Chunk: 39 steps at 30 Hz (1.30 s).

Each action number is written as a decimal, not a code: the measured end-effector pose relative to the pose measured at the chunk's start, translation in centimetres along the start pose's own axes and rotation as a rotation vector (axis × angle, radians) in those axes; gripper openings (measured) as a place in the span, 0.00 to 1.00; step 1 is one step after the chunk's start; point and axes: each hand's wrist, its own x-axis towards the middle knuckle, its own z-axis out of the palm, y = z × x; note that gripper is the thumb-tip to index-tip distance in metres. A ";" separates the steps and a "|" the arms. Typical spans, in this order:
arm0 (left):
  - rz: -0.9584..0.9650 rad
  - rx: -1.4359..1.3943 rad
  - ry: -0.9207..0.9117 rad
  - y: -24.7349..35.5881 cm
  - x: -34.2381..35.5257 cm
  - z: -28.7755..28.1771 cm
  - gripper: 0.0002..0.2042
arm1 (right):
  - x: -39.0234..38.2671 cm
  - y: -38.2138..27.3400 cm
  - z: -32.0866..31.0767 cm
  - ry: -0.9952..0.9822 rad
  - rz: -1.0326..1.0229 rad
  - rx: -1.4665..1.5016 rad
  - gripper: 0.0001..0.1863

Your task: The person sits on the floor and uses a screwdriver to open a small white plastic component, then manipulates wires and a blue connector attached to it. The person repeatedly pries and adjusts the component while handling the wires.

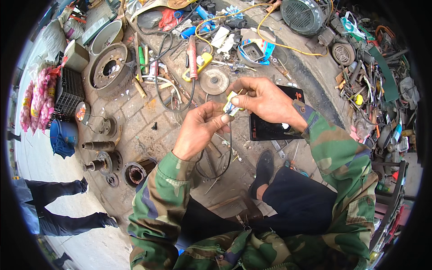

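My left hand [198,128] and my right hand [265,102] meet in front of me, above the paved ground. Between their fingertips is a small yellow-and-white block [231,104], whose exact kind I cannot make out. The thumb and fingers of my left hand pinch its lower end, where a black cable [231,144] hangs down and loops. Pressed against its upper right side are my right thumb and forefinger. A flat black panel [263,128] lies on the ground below my right hand.
Beyond my hands lie a grey disc [214,81], a red-handled corded tool [192,58] and a yellow device [198,67]. Motor parts [108,162] and a rusty wheel rim [96,74] are at left. Piled tools and scrap [369,76] fill the right. A person's legs [58,204] show at lower left.
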 end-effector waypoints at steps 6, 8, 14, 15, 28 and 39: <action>-0.054 -0.088 0.055 -1.0 1.0 0.7 0.10 | 0.2 1.6 -0.2 -0.036 0.003 0.014 0.15; -0.080 -0.109 0.064 -1.2 1.4 0.9 0.09 | 0.3 2.0 -0.4 -0.033 0.009 0.026 0.15; -0.120 -0.130 0.112 -1.6 2.3 1.7 0.04 | 1.3 4.0 -0.7 -0.015 -0.022 0.019 0.16; -0.142 -0.112 0.116 -1.8 2.6 1.7 0.04 | 1.5 4.6 -0.7 0.002 -0.044 -0.028 0.16; -0.117 -0.065 0.129 -4.5 4.1 1.7 0.07 | 2.7 9.1 -1.9 -0.048 -0.141 0.018 0.16; -0.056 -0.137 0.294 -6.5 5.9 -5.1 0.07 | -5.6 -1.3 2.1 -0.299 -0.396 -0.812 0.11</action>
